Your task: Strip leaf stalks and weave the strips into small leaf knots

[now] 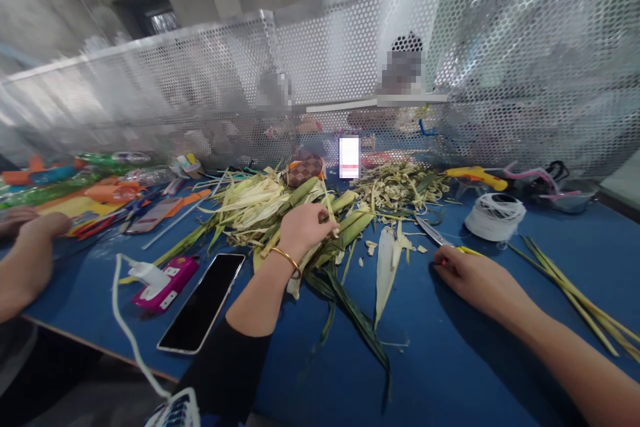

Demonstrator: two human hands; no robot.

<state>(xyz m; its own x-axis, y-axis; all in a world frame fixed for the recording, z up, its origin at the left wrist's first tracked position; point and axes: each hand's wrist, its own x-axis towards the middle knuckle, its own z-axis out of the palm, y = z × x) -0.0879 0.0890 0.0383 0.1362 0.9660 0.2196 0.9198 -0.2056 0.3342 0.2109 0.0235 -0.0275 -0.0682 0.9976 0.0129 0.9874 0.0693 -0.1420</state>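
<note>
My left hand [306,232], a gold bangle at its wrist, is closed in a pinch on a thin pale strip of corn husk [329,202]. It rests over a heap of green and yellowish corn husks [260,203], with long dark green leaves [350,310] trailing towards me. To the right, my right hand [463,270] is closed around the yellow handles of scissors [436,233]. Their metal blades point away to the left, and the fingers partly hide the handles. Between my hands a loose pale husk [387,267] lies flat on the blue table [320,373] among small scraps.
A black-screened phone [203,303] and a magenta power strip [167,285] lie left. White twine [495,217], a yellow glue gun [477,178] and green stalks [575,287] are right. Husk trimmings [400,185] lie before a perforated screen [345,60]. Another person's hand [53,223] is far left.
</note>
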